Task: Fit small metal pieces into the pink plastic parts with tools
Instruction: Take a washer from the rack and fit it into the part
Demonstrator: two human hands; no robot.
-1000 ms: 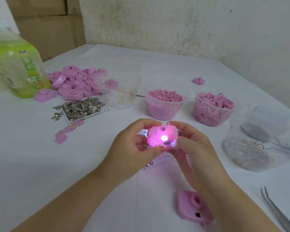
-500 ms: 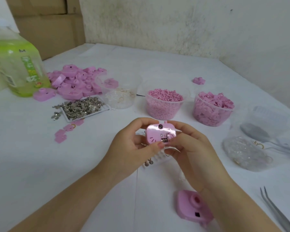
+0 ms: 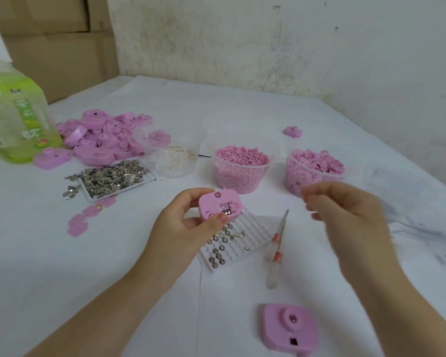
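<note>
My left hand (image 3: 180,228) grips a pink plastic camera-shaped part (image 3: 218,204) between thumb and fingers, its open back with small metal contacts facing me. My right hand (image 3: 345,215) hovers to the right of it, blurred, fingers loosely curled and holding nothing. Under the part lies a white ridged tray (image 3: 252,228) with several round metal button cells. A clear-handled pointed tool (image 3: 277,249) lies on the table between my hands. A second pink part (image 3: 290,328) lies face up near the front edge.
A flat tray of small metal pieces (image 3: 113,179) sits at the left, a heap of pink shells (image 3: 101,140) behind it. Three clear cups hold rings (image 3: 173,161), pink granules (image 3: 241,168) and pink bits (image 3: 314,168). A green bottle (image 3: 13,119) stands far left.
The light in the pink part went out. My right hand let go of it and moved off to the right, so only my left hand holds it. The tray and tool are uncovered.
</note>
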